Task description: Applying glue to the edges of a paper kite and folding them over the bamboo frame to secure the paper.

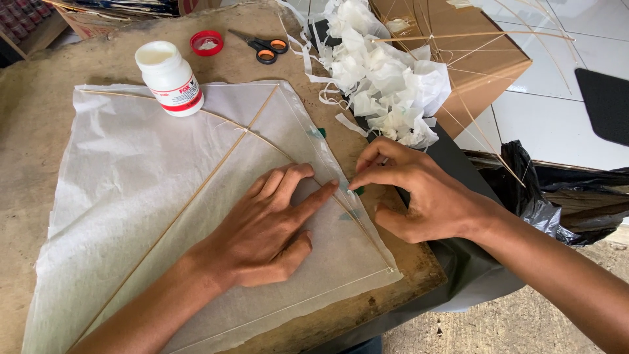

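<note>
Where the thin white paper of the kite [144, 196] lies spread over the worn brown bench [39, 111], left hand [265, 226] laid flat on it, fingers spread, index fingertip pressing down at the kite's right edge. Right hand [419, 190] just beside, off the paper's edge, forefinger and thumb drawn together to a point at that same edge, almost meeting the left index fingertip; whether anything is pinched between them, impossible to tell, though a small green scrap [359, 191] shows right under the tips. Thin bamboo spine [190, 200] running diagonally under the paper from the top corner down toward the lower left, crossed by a curved bamboo bow [262, 141] that bends toward the right corner. Another small green patch [318, 133] higher up along the same right edge. White glue bottle [169, 77] standing open on the kite's upper part, its red cap [206, 43] lying apart on the bench, orange-handled scissors [265, 47] near the cap. Heap of crumpled white paper [386, 72] beyond the right hand, touching a brown cardboard box [485, 59] with thin bamboo sticks [472, 34] across it. Black plastic bag [544, 196] off the bench's right side, near the right forearm.
</note>
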